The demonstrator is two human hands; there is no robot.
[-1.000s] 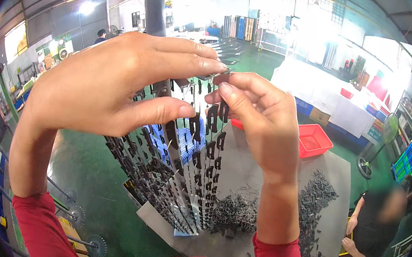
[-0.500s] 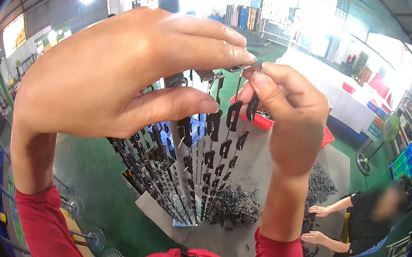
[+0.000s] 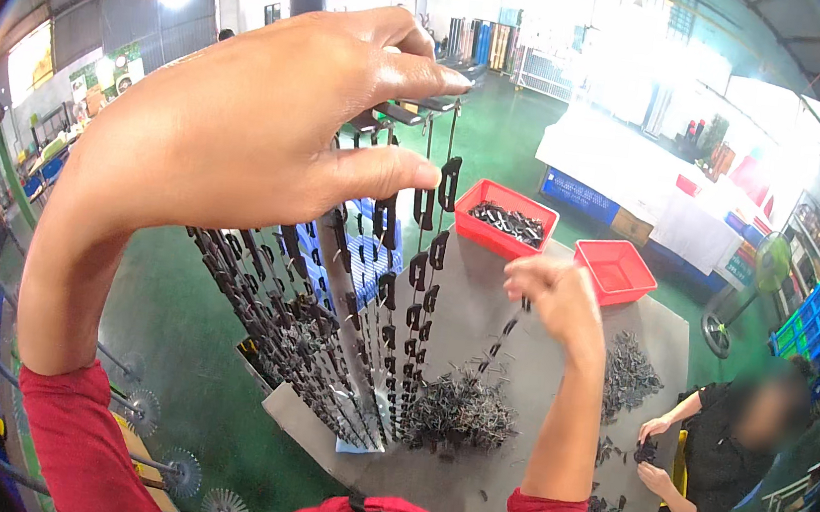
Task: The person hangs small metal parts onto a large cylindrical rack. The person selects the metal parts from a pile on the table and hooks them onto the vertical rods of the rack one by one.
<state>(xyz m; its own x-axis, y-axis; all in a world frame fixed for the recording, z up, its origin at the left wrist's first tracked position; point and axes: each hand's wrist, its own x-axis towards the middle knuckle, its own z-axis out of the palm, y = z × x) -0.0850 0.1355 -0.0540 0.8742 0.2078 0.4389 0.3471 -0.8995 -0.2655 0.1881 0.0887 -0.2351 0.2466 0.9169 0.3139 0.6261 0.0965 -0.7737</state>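
My left hand (image 3: pixel 243 129) reaches over the top of a rack, fingers stretched out and thumb apart, with nothing gripped in it. Its thumb tip lies beside hanging strands of small black looped parts (image 3: pixel 439 249), possibly touching one. More strands (image 3: pixel 262 330) hang in rows to the left and run down toward the table. Lower and to the right, my right hand (image 3: pixel 565 302) pinches the upper end of a strand of black parts (image 3: pixel 499 345). That strand slants down into a dark heap of such parts (image 3: pixel 462 411) on the grey table (image 3: pixel 505 496).
Beyond the table's far side are a red bin of black parts (image 3: pixel 504 219) and a second red bin (image 3: pixel 618 271). Loose parts (image 3: pixel 629 379) lie at the table's right, where a co-worker (image 3: pixel 724 449) handles some. A fan (image 3: pixel 769 264) stands at right.
My right hand has dropped from the rack top toward the heap and now holds a strand there. My left hand has shifted slightly left, its fingers spread wider. The co-worker's hands have come together.
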